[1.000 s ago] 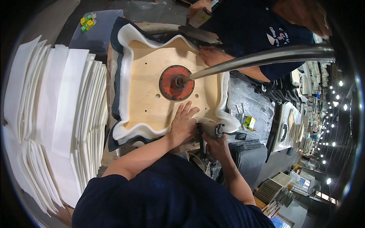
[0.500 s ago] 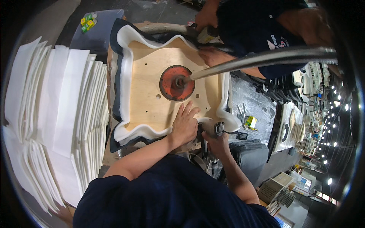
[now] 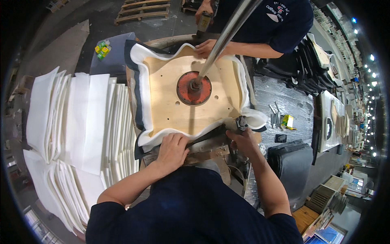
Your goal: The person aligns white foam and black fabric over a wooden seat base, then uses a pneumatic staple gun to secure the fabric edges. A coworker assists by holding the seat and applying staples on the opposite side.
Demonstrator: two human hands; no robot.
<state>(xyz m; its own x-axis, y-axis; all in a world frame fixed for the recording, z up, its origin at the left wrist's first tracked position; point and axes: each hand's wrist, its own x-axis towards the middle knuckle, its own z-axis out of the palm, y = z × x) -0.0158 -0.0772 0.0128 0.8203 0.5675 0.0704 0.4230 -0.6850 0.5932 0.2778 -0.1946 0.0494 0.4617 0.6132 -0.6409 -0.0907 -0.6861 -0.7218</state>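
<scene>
In front of me a square plywood panel (image 3: 162,99) lies with wavy white padding (image 3: 142,93) and a black cover (image 3: 139,101) folded up around its rim. A red round disc (image 3: 203,95) is pressed on its middle, under a slanting metal rod (image 3: 217,51). My left hand (image 3: 172,149) is closed over the padding at the near edge, left of centre, fingers curled onto it. With my right hand (image 3: 245,142) I hold a staple gun (image 3: 235,123) by its grip, its nose at the near edge close to the right corner; the exact contact is hidden.
Across the panel a co-worker holds another staple gun (image 3: 204,22) and rests a hand (image 3: 208,49) on the far edge. White padding sheets (image 3: 85,118) stand stacked at left. To the right are a plastic-covered table (image 3: 280,101), metal strips, a yellow-green box (image 3: 288,122) and black covers (image 3: 290,162).
My left hand has slid from the bare plywood, near the disc, back and left onto the padded near edge. My right hand still holds the staple gun by the near-right corner. The view has shifted.
</scene>
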